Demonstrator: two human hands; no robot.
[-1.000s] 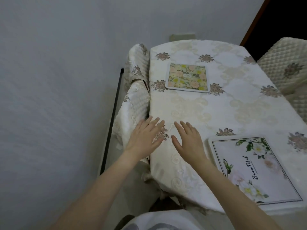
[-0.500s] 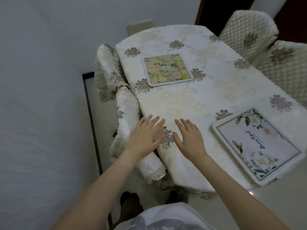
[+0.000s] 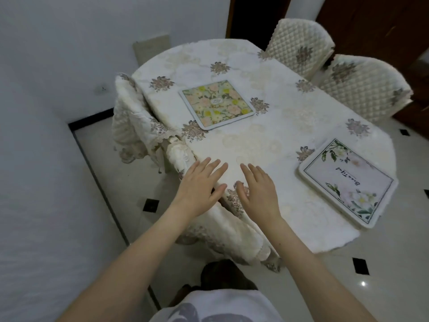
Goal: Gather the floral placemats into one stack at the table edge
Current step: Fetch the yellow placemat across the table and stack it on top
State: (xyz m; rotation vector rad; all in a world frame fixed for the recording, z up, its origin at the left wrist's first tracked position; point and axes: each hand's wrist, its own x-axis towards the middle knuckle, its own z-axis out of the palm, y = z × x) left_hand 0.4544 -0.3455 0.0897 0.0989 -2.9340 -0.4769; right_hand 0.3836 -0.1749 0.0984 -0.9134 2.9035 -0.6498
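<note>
I see left hand (image 3: 199, 191) and right hand (image 3: 258, 194) flat, fingers spread, gripping nothing, at near surface (image 3: 267, 140) edge. Yellow floral placemat (image 3: 217, 104) beyond fingertips; white floral placemat (image 3: 348, 182) right of right fingers.

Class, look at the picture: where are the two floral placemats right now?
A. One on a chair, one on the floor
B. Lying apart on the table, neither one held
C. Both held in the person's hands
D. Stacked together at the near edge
B: the yellow-and-pink placemat lies mid-table, the white placemat lies apart near the table edge, and the left hand and right hand are open and empty.
</note>
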